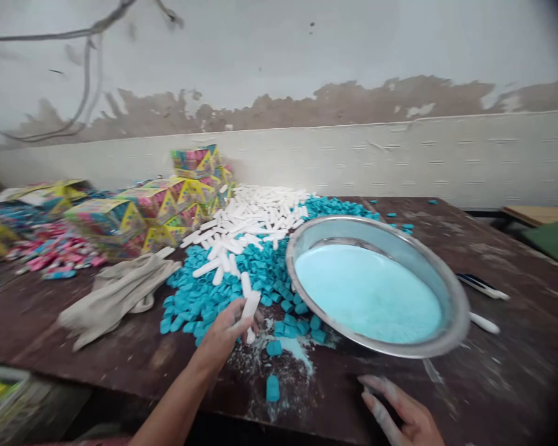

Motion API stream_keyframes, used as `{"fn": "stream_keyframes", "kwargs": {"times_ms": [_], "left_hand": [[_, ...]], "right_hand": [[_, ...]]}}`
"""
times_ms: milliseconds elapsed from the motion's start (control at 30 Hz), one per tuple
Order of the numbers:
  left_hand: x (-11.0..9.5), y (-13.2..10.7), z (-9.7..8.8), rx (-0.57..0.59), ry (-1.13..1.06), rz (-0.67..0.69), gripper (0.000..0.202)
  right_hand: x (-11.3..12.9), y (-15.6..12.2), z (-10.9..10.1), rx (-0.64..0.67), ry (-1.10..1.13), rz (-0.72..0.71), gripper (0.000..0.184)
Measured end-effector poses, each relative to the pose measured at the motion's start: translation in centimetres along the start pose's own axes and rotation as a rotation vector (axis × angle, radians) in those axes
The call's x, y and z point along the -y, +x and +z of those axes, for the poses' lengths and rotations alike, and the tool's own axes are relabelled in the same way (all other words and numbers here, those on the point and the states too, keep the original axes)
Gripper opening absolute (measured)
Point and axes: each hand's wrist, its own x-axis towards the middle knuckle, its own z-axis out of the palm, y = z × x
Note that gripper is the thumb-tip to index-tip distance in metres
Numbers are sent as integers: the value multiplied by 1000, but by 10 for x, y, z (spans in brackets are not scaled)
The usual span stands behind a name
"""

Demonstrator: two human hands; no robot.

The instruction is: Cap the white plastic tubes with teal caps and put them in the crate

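Note:
My left hand (227, 331) is closed around a white plastic tube (250, 306), held over the front of the pile. A second white piece shows just behind it. Small blue caps (204, 291) lie heaped around that hand, and a mound of white tubes (255, 214) rises behind them. My right hand (397, 409), dusted with powder, hovers at the table's front edge with thumb and fingers apart. Above it stands a wide steel basin (453, 316) of pale blue powder (367, 291). One loose blue cap (273, 388) sits between my hands amid spilled powder.
Stacked yellow display boxes (162, 204) stand at the back left, beside a heap of pink and blue wrapped pieces (60, 248). A cloth glove (116, 291) lies left of the caps. Right of the basin are a dark-and-white tool (482, 286) and a white handle (484, 323).

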Motion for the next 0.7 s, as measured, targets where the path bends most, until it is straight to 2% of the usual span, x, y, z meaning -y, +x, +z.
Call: {"fn": "stream_keyframes", "kwargs": {"times_ms": [67,167,233,267,333,400,467,500,567,633,700], "left_hand": [[7,-28,14,8,-208,-33,27],[21,-57,24,-8,-337,-75,24],[26,-67,25,-16,-387,-83,24],[27,-70,25,-19,-403,-85,23],[27,-72,24,-25,-426,-85,22],[26,-73,24,-42,-448,-75,21],[25,-74,24,-61,-468,-65,20],[25,-76,23,-70,-475,-61,20],[25,-80,22,-80,-476,-66,20],[26,-85,20,-82,-459,-72,20],[29,-90,17,-92,-435,-75,20]], "right_hand": [[6,0,-16,-66,316,136,37],[9,-5,-46,-348,753,237,54],[11,-10,-59,-458,842,321,50],[13,-11,-60,-438,842,352,46],[25,-12,-49,-217,779,391,38],[44,-8,-24,123,595,355,29],[67,0,9,362,282,164,20],[78,5,25,417,143,-2,20],[96,15,54,506,-137,-239,24],[107,24,77,554,-399,-360,26],[113,30,93,579,-606,-410,31]]}}
